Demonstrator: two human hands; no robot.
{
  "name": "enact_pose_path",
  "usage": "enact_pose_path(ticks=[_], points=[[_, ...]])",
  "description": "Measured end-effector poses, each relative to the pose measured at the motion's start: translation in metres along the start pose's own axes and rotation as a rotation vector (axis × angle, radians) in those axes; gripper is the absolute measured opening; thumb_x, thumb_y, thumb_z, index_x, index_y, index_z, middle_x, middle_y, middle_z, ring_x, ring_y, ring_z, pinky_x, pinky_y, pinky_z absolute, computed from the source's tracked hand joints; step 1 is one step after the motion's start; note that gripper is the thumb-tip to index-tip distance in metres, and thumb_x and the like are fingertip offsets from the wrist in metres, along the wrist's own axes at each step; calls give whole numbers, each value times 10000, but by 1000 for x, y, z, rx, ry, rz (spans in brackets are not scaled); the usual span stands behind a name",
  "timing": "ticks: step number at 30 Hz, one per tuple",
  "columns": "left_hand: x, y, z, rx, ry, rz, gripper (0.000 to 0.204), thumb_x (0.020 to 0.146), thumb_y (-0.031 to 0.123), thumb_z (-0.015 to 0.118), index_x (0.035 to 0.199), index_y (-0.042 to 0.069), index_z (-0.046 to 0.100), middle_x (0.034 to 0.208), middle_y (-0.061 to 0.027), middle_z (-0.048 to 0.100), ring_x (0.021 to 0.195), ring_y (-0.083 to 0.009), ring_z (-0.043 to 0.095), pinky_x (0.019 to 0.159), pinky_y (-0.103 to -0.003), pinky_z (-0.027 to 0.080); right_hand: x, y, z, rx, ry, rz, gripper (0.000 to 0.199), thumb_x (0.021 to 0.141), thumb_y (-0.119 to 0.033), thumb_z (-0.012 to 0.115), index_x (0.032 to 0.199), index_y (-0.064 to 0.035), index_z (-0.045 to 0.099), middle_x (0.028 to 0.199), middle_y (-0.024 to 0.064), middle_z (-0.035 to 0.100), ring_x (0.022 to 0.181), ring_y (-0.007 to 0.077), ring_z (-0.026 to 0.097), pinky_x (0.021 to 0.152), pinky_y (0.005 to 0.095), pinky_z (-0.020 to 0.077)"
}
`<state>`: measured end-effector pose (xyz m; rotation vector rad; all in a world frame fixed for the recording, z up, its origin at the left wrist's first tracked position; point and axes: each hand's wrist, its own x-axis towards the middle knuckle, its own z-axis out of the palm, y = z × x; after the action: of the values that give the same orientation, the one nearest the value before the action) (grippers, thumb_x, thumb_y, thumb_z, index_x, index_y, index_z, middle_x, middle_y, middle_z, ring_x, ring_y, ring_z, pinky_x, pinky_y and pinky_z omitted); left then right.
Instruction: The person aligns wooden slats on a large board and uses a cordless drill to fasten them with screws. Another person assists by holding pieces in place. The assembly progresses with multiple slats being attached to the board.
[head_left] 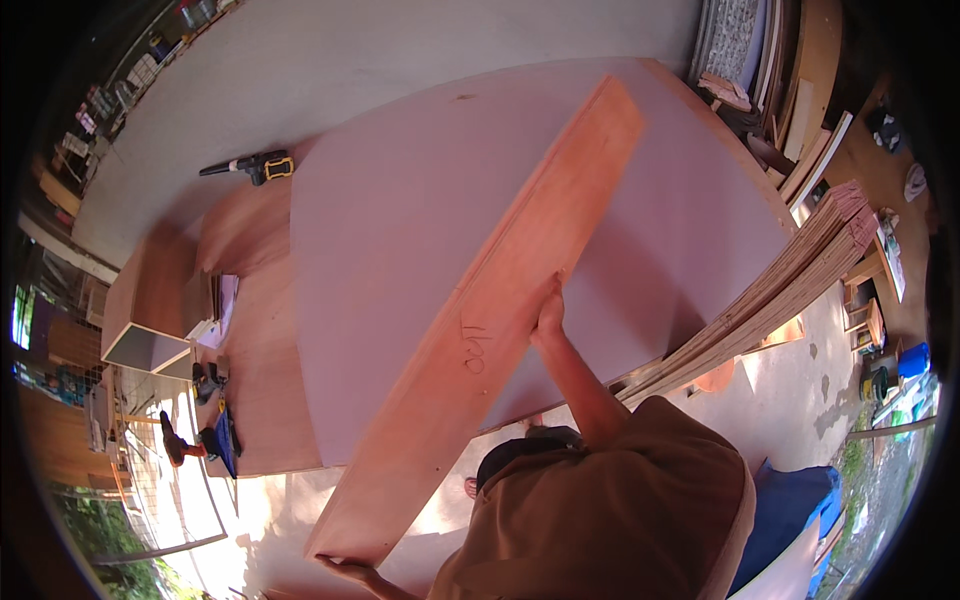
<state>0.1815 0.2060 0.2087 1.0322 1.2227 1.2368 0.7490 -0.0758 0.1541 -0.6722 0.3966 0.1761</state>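
A long reddish-brown wooden board [440,370] slants from the lower left up to the far right, with handwritten pencil marks and a few small holes on its face. My right hand [548,308] grips its right edge near the middle, the forearm bent up from my brown sleeve. At the near lower end, my left hand [345,568] holds the board's end edge, some of its fingers hidden by the wood. Beneath the board lies a large pale pinkish-purple sheet [400,220], on which a shadow falls.
A stack of long thin strips [760,290] stands close on the right. On the left are a black-and-yellow blower-like power tool [270,167], a wooden box [150,290] and a red-and-black cordless drill [178,442]. More boards [800,120] lean at the far right.
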Motion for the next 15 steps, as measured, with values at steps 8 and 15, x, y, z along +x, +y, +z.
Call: enact_pose_path(ticks=[8,15], points=[[26,-48,90,38,-114,13,859,1048,630,395,1573,-48,348,1603,-239,372,1449,-382,414,1204,-489,346,98,-42,-50,31,94,-99,760,1077,-594,401,1504,35,412,1451,159,547,1301,298,570,1086,403,490],[21,-62,188,25,-191,63,858,1038,660,404,1548,-30,388,1570,-235,404,1428,-369,436,1185,-495,369,164,-79,-72,67,79,-269,745,1093,-574,373,1577,-10,326,1579,118,440,1443,264,425,1197,384,351]])
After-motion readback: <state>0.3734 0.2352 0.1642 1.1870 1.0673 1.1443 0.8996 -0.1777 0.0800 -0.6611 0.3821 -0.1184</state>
